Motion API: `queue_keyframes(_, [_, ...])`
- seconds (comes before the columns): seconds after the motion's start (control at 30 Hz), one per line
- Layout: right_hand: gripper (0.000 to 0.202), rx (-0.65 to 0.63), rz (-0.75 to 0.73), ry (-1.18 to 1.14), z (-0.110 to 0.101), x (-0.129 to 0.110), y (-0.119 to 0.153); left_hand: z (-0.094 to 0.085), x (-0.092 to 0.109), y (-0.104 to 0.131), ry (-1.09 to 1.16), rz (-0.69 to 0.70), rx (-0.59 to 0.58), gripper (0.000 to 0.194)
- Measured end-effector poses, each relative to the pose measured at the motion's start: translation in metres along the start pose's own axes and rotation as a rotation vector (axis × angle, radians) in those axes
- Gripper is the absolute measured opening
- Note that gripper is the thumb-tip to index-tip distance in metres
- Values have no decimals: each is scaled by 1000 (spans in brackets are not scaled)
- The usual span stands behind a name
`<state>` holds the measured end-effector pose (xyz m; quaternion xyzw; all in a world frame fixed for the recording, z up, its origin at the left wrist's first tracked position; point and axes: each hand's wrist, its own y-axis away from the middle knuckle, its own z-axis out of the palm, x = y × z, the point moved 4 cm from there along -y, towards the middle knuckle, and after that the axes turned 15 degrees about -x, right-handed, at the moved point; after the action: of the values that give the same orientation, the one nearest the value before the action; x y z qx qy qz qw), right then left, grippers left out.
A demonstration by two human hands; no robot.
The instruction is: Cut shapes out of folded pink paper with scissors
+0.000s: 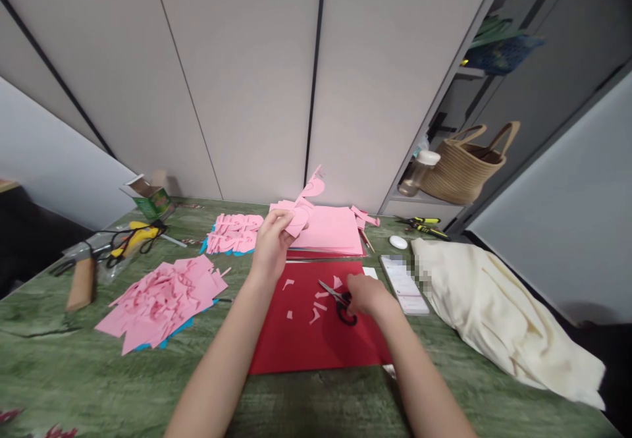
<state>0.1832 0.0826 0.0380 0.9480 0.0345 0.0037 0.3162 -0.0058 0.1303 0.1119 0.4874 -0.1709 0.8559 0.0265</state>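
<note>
My left hand (275,228) is closed on a pink paper cutout (299,219) with curved drawn lines, raised above the far part of the table. A narrow strip of the cutout sticks up past my fingers. My right hand (366,293) is low over the right side of a red sheet (296,346), its fingers curled at a handle loop of black-handled scissors (340,296). The blades point away and to the left, slightly apart. Small pink paper scraps (320,305) lie around them on the red sheet.
Pink sheets (336,227) are stacked behind. To the left are pink letter-like cutouts (236,230), a scrap heap (165,300), a yellow-handled tool (135,237) and a green box (152,202). On the right are a phone (402,284), white case (397,242), pliers (424,226) and cream cloth (488,306).
</note>
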Motion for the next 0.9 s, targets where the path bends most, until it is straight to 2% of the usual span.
queue_keyframes(0.13, [56,3,-15,-15,4,-3,-5,2,-2,0,-65,0,-55,11])
queue_keyframes(0.27, [42,21,-122,-66,-3,1,0,6,2,1,-250,0,-104,9])
queue_keyframes(0.47, [23,47,-391,-207,-32,25,45,7,19,5,-511,53,-118,9])
queue_keyframes(0.53, [23,69,-609,-476,-42,35,64,6,23,5,-552,84,-124,9])
queue_keyframes(0.63, [33,171,-783,-795,-51,50,83,6,25,6,-601,95,-109,13])
queue_keyframes(0.73, [36,131,-840,-1012,-51,49,87,9,24,7,-647,70,-82,14])
queue_keyframes(0.83, [36,7,-877,-1124,-48,33,82,14,23,7,-695,44,-104,12])
queue_keyframes(0.9, [34,-18,-911,-1187,-47,21,75,16,24,8,-713,43,-117,12])
